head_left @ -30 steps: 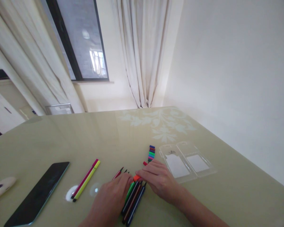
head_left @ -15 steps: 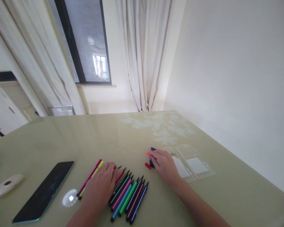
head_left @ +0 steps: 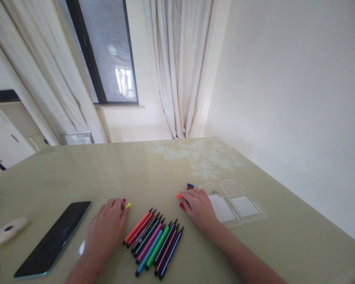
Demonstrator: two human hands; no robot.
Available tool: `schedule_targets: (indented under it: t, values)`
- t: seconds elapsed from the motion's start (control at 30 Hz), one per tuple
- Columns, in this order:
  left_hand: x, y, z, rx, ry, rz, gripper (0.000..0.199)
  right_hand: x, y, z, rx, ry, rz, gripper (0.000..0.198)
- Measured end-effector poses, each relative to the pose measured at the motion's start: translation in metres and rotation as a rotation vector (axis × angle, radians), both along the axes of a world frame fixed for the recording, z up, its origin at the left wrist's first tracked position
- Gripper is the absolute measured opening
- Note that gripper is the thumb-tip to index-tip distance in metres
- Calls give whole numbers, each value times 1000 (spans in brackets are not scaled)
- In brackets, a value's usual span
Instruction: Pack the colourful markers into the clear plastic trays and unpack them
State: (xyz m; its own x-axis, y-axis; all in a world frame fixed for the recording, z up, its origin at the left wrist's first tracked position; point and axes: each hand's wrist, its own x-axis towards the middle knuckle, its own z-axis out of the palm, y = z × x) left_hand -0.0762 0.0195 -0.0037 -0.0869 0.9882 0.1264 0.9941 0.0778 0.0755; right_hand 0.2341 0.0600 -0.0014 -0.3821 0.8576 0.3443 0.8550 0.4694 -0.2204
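My left hand [head_left: 106, 225] is curled over a yellow marker [head_left: 128, 205] and a magenta marker [head_left: 124, 200]. Only their capped tips show; the fingers close on the yellow one. Right of it lies a slanted row of several uncapped markers, with an orange marker [head_left: 137, 227] at its left end and a dark blue marker [head_left: 171, 254] at its right. My right hand [head_left: 201, 209] pinches a small orange cap [head_left: 179, 196]. Beside those fingers are a red cap [head_left: 182, 206] and a blue cap [head_left: 190, 185], partly covered by the hand.
A clear plastic case [head_left: 247, 207] with white inserts lies open right of my right hand. On the left are a black phone [head_left: 53, 238], a white oval object [head_left: 8, 231] and a shiny round object [head_left: 82, 247], mostly hidden by my left wrist. A wall borders the table's right edge.
My left hand has moved left from the uncapped row onto the yellow and magenta markers. The orange marker now lies in the row. My right hand has shifted slightly left, still with the orange cap.
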Motion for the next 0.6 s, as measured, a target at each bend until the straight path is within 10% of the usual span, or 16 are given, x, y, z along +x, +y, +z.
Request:
schedule_targets:
  t: [0.33,0.6]
  values:
    - [52,-13,-6,217,-322,-381,34,-15,-32,10,130,197,339,42]
    - [86,-36,-5,321,-413,-565,40,-23,-41,9,252,250,511,18]
